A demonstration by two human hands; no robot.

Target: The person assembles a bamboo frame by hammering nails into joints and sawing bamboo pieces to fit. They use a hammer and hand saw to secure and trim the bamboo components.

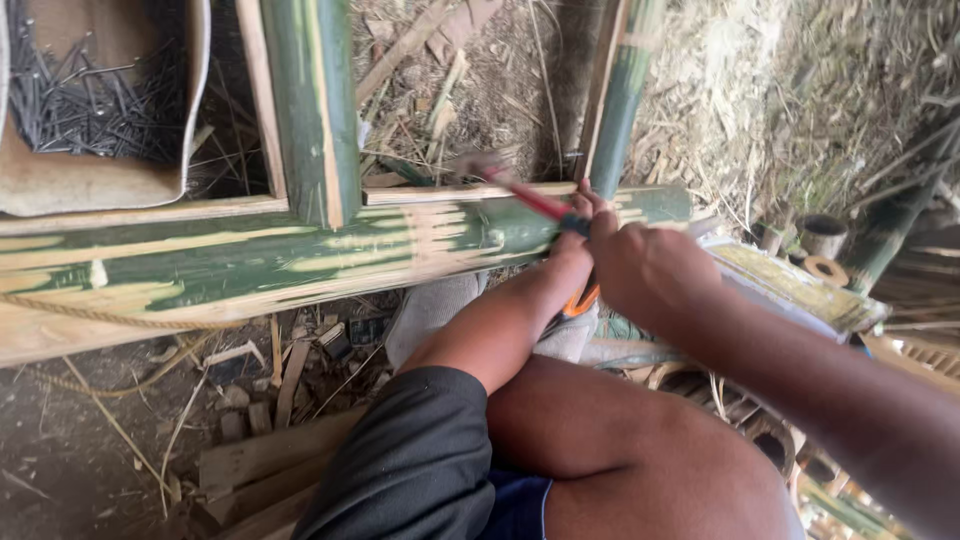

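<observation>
A thick green bamboo pole (250,255) with pale shaved streaks lies across the view. An upright green bamboo piece (315,100) crosses it. A red-handled tool (530,200) points up and left over the pole, and its head is blurred. My left hand (572,245) reaches up from below and closes at the handle's near end. My right hand (645,270) is clenched over the same end, partly covering the left. An orange object (582,298) shows just under the hands; I cannot tell what it is.
A cardboard box of dark nails (90,90) sits at the top left. A second upright bamboo (625,90) stands behind the hands. A rope (100,315) runs along the pole. Wood scraps (290,370) litter the dirt; cut bamboo tubes (825,235) stand at right. My knee (620,450) fills the foreground.
</observation>
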